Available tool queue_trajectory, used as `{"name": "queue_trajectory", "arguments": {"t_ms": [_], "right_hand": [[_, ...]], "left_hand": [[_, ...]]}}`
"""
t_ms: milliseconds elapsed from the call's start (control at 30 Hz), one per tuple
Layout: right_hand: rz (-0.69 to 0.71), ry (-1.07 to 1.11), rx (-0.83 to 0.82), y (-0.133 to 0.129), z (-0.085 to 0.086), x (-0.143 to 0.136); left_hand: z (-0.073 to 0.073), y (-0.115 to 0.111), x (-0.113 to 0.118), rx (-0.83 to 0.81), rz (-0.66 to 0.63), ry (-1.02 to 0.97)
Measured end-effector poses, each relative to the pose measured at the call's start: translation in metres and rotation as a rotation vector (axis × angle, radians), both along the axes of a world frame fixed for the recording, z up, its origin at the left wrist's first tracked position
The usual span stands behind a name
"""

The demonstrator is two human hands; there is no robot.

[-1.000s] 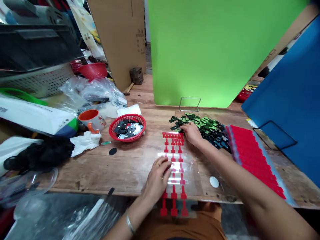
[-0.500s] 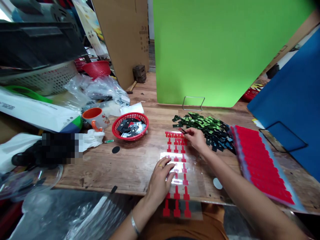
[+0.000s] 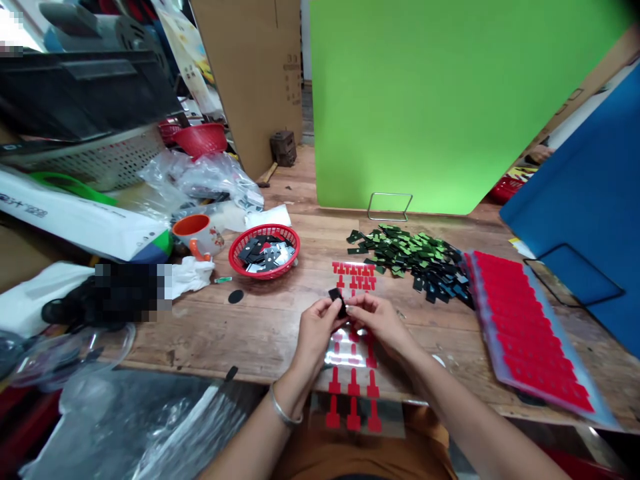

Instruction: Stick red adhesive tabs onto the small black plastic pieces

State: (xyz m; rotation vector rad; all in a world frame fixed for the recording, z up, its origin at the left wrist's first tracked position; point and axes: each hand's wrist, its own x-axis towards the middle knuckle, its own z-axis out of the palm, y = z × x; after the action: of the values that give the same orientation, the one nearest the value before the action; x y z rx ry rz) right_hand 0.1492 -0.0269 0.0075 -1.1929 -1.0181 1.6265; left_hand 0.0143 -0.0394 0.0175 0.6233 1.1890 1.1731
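Observation:
Between my two hands, above the clear sheet with red T-shaped stickers (image 3: 353, 380), is a small black piece (image 3: 336, 295). My left hand (image 3: 317, 327) pinches it between thumb and fingers. My right hand (image 3: 383, 323) is closed at the piece's right side, its fingertips pressed together; what they hold is too small to make out. Behind my right hand lies a pile of small black and green pieces (image 3: 410, 250). A red basket (image 3: 265, 272) with black and silvery pieces stands to the left.
A stack of red sticker sheets (image 3: 530, 327) lies at the right. An orange and white mug (image 3: 200, 240) stands left of the basket. A green board (image 3: 400, 107) rises behind the pile, with a blue board (image 3: 585, 200) at the right.
My right hand has come back from the pile toward my left hand. My left hand has lifted off the sticker sheet and closed on the black piece.

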Motion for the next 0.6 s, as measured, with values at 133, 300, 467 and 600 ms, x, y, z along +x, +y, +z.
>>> {"name": "queue_trajectory", "arguments": {"t_ms": [133,300,467,600], "right_hand": [[-0.061,-0.66,0.366,0.032,-0.013,0.015],[-0.043,-0.981,0.398,0.068,-0.025,0.019],[0.085,-1.17,0.313,0.084,-0.018,0.014],[0.18,-1.279,0.209,0.093,-0.009,0.013]], "left_hand": [[0.001,0.01,-0.016,-0.021,-0.04,0.141],[-0.002,0.036,-0.015,0.012,-0.051,0.175],[-0.01,0.068,0.001,-0.008,-0.072,0.164],[-0.018,0.087,0.013,-0.057,-0.101,0.163]]}}
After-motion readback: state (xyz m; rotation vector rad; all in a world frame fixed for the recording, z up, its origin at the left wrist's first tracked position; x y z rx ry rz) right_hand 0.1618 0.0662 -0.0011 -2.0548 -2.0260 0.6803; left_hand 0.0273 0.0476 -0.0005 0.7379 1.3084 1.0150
